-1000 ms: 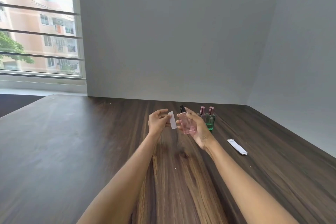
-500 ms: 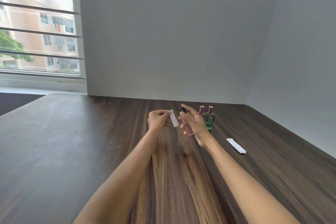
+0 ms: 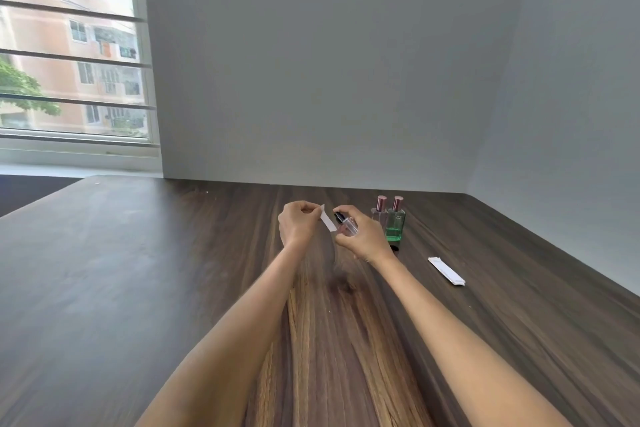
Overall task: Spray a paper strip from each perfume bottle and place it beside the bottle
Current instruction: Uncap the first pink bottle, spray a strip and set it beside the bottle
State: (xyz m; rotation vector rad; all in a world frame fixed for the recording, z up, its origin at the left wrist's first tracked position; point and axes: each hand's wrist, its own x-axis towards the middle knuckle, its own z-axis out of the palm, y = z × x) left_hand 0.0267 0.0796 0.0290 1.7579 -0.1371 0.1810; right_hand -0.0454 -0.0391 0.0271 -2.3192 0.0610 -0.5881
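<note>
My right hand (image 3: pixel 363 236) holds a small clear pink perfume bottle (image 3: pixel 347 226) tilted to the left, its black spray head (image 3: pixel 338 217) pointing at a white paper strip (image 3: pixel 327 218). My left hand (image 3: pixel 298 225) pinches the strip's upper end, so it hangs just left of the nozzle. A finger of my right hand rests over the spray head. Two capped bottles stand behind on the wooden table (image 3: pixel 173 288): a pale pink bottle (image 3: pixel 380 211) and a green bottle (image 3: pixel 395 220).
A small stack of white paper strips (image 3: pixel 446 270) lies on the table to the right of the bottles. A small black cap (image 3: pixel 394 247) sits at the green bottle's foot. Walls close the table's far side and right side. A barred window (image 3: pixel 69 62) is at the left.
My right hand tipped the pink bottle leftward, bringing its spray head close to the strip. My left hand raised the strip slightly. The view shifted a little.
</note>
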